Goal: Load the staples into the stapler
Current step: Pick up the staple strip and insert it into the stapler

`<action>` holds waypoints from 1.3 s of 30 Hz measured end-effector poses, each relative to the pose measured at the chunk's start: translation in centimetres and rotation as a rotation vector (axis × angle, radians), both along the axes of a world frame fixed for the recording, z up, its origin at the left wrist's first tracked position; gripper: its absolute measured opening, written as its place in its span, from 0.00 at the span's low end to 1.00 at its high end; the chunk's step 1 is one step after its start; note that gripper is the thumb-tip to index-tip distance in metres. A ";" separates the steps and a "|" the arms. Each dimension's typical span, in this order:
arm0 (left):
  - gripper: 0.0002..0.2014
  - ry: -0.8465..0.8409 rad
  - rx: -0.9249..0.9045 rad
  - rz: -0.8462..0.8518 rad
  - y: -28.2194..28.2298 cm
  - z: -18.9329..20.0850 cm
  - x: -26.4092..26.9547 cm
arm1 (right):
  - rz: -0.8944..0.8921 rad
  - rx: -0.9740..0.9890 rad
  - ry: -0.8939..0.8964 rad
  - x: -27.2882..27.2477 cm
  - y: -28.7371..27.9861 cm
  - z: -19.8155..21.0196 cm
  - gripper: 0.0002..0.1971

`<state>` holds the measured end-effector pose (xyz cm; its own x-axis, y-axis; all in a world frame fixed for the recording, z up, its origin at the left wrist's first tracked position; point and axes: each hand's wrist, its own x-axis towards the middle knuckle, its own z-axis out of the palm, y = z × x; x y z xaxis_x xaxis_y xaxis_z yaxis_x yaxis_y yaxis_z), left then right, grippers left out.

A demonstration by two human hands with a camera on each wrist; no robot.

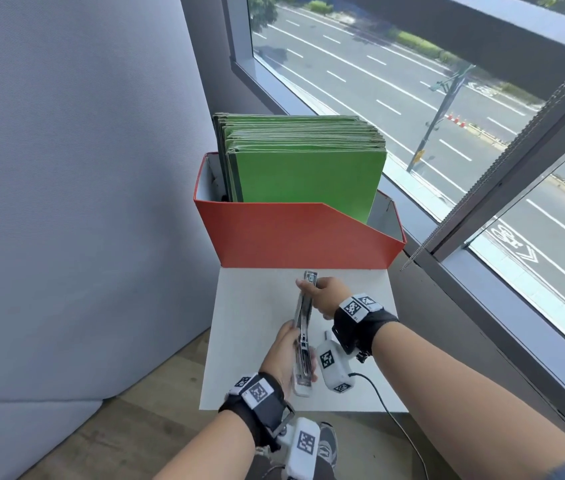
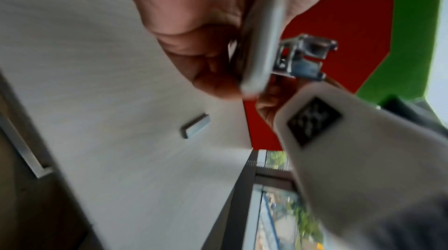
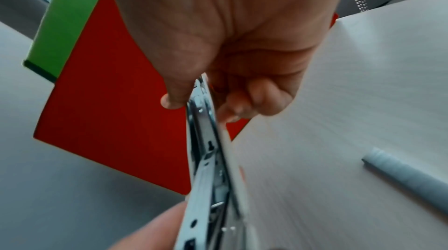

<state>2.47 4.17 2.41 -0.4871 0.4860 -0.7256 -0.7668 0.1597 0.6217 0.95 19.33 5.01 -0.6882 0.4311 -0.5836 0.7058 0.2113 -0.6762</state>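
Note:
I hold the silver-and-white stapler (image 1: pixel 303 327) swung open into one long line above the white table (image 1: pixel 246 306). My left hand (image 1: pixel 294 355) grips its near white end, seen close in the left wrist view as stapler (image 2: pixel 263 43) in left hand (image 2: pixel 206 47). My right hand (image 1: pixel 310 285) pinches the far metal end; the right wrist view shows right hand (image 3: pixel 218 89) on the open stapler (image 3: pixel 208 158). A strip of staples (image 2: pixel 195 125) lies loose on the table, and shows as a grey strip of staples (image 3: pixel 407 175) beside the right hand.
A red file box (image 1: pixel 294 237) full of green folders (image 1: pixel 308 168) stands at the table's far edge. A grey partition (image 1: pixel 83 168) rises on the left, a window (image 1: pixel 447 98) on the right. A cable (image 1: pixel 388 410) trails off the table's near right corner.

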 end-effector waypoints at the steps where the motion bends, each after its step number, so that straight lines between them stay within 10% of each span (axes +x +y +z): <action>1: 0.11 0.022 -0.033 0.015 0.1 -0.3 -0.4 | -0.024 -0.032 0.045 0.3 0.0 0.0 0.25; 13: 0.30 -0.083 -0.001 -0.118 1.6 0.8 -0.1 | 0.108 0.081 -0.001 0.0 0.1 0.3 0.27; 28: 0.23 -0.049 0.046 -0.117 0.9 0.8 -0.5 | -0.032 -0.081 0.037 1.8 0.2 -0.5 0.30; 35: 0.25 -0.012 0.015 0.025 -0.3 -0.2 -2.4 | 0.035 0.271 -0.204 5.9 0.1 -3.7 0.12; 39: 0.25 -0.014 -0.019 0.068 -0.3 -0.2 -2.9 | 0.109 0.353 -0.280 6.8 -2.4 -5.1 0.22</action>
<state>-0.39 3.84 2.20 -0.5081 0.4382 -0.7415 -0.7850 0.1186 0.6080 7.76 16.96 -0.07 -0.5772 0.5706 -0.5842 0.8119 0.4778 -0.3355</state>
